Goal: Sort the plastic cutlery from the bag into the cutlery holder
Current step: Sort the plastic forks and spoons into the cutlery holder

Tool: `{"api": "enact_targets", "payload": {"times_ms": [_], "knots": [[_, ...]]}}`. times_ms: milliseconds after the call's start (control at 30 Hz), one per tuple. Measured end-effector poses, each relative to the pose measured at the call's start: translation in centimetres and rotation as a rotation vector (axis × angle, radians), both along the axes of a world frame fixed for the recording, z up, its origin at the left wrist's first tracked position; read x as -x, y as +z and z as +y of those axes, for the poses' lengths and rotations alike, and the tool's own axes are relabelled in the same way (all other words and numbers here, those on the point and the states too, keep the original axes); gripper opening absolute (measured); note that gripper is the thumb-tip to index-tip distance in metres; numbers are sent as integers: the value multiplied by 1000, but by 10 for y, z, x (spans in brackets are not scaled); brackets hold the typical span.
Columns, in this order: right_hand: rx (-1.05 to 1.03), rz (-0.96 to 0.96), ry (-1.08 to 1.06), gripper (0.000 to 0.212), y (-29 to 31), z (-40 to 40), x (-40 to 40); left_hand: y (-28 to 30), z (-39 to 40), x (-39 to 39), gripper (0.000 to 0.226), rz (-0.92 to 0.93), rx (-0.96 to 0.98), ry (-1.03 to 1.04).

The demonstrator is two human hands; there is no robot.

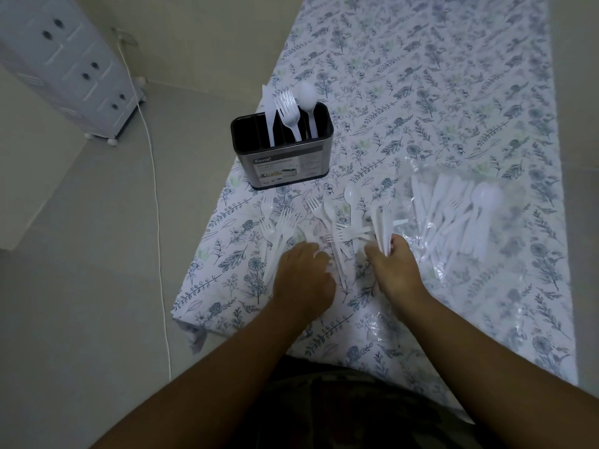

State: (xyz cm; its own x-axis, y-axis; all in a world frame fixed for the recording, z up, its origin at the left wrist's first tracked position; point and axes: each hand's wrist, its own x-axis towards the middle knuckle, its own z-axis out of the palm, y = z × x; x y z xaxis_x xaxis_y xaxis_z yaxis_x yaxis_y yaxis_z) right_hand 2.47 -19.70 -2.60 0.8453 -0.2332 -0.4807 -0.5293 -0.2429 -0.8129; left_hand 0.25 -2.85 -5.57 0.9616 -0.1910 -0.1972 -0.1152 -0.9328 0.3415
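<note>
A dark metal cutlery holder [285, 166] stands on the floral tablecloth and holds a white knife [269, 118], a fork [287, 113] and a spoon [308, 102] in separate slots. Loose white forks [282, 222] and a spoon [353, 202] lie scattered in front of it. At the right lies the clear plastic bag [453, 215] with more white cutlery inside. My left hand [303, 277] rests palm down on the loose pile, its fingers curled over a white piece. My right hand [393, 265] grips a few white knives [382, 228], their blades pointing away from me.
The table [437, 92] with its floral cloth runs away from me, its left edge near the holder. On the floor at the left stand a white wheeled drawer unit [74, 69] and a white cable [155, 189].
</note>
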Motion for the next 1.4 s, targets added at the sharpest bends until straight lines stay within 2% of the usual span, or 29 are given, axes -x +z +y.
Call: {"api": "enact_targets", "payload": {"times_ms": [133, 200, 267, 367, 467, 600, 700, 767, 867, 967, 1067, 1200, 1267, 1400], "knots": [[97, -37, 111, 19, 3, 1, -6, -2, 10, 5, 49, -59, 20, 80], [164, 29, 188, 12, 1, 0, -9, 2, 4, 1, 51, -44, 54, 41], [198, 96, 244, 15, -3, 2, -9, 5, -3, 0, 57, -34, 43, -11], [174, 118, 207, 20, -5, 4, -5, 3, -7, 2, 61, 19, 19, -40], [83, 130, 139, 21, -4, 5, -3, 4, -4, 8, 57, 9, 81, -37], [-65, 181, 85, 20, -1, 7, -3, 11, 14, 15, 46, -62, 228, 196], [-151, 212, 92, 14, -5, 14, -1, 12, 38, 17, 37, -93, 284, 472], [-61, 204, 181, 14, -7, 17, 0, 6, 57, 15, 34, -72, 306, 650], [101, 145, 326, 15, -6, 24, 1, -2, 82, 12, 21, -29, 407, 766], [160, 97, 446, 11, -4, 36, 2, -1, 88, 13, 6, 75, 409, 738], [176, 74, 623, 14, 0, 52, 2, -4, 82, 14, 27, 114, 375, 678], [123, 175, 886, 24, 4, 70, -1, -8, 83, 13, 15, 79, 331, 655], [179, 191, 861, 21, 1, 72, 0, -8, 87, 14, 13, 67, 337, 664], [281, 80, 557, 20, -6, 65, 2, -6, 95, 19, 12, 20, 373, 727]]}}
